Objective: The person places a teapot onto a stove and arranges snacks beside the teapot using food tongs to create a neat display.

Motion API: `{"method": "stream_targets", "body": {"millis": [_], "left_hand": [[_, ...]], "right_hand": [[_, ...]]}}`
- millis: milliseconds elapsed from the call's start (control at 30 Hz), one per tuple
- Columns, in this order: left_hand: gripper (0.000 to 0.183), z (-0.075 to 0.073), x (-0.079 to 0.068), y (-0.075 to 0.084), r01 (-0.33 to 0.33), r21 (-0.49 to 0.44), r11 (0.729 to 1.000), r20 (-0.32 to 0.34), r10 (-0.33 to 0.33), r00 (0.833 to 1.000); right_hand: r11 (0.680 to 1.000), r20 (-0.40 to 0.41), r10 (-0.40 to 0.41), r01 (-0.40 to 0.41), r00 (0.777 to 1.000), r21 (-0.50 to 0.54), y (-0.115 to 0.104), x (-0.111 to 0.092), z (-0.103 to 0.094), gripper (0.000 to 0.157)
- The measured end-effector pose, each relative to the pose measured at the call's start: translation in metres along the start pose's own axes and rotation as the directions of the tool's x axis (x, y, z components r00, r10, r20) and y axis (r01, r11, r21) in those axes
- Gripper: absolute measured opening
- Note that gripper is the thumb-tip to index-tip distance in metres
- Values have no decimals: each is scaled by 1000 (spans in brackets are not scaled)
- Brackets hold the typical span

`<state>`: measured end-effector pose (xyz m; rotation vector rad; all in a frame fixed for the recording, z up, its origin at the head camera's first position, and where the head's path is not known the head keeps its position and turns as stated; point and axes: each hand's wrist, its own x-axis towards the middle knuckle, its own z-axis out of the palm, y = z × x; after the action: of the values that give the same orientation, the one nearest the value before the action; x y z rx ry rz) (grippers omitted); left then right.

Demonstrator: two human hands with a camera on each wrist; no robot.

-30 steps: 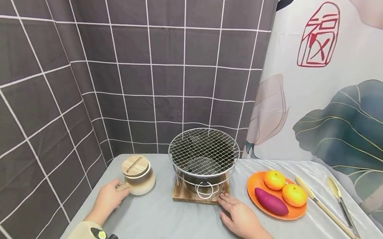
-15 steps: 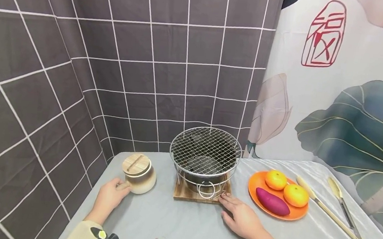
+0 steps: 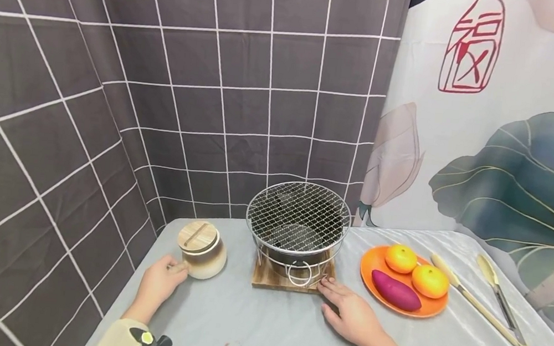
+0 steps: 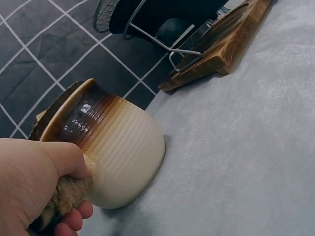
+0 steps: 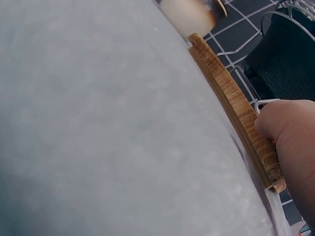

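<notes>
My left hand grips the side handle of a cream and brown ceramic pot, which stands upright at the left. A round wooden lid sits on it. In the left wrist view thumb and fingers close round the rough brown handle. My right hand, fingers mostly straight, touches the front right corner of a square wooden board. On that board stands a small dark grill stove, topped by a round wire mesh. In the right wrist view the hand hides the board's near corner partly.
An orange plate at the right carries two oranges and a purple sweet potato. Beside it lie tongs, spread apart. A grey cloth covers the table; dark checked fabric hangs close behind and at left.
The head view has shifted slightly. Both hands stay where they were, on the pot's handle and at the board's corner.
</notes>
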<state>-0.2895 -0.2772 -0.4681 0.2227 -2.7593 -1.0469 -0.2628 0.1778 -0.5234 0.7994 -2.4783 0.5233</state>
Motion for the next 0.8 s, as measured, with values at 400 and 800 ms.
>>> {"method": "stream_targets", "body": {"millis": [400, 800], "left_hand": [[23, 2, 0, -1, 15, -30, 999, -19, -16, 1000], [24, -7, 6, 8, 16, -40, 999, -49, -18, 999]], "right_hand": [[1000, -4, -1, 1, 1000, -2, -1, 1, -3, 45], [1000, 26, 5, -5, 1000, -6, 1, -1, 1, 44]]}}
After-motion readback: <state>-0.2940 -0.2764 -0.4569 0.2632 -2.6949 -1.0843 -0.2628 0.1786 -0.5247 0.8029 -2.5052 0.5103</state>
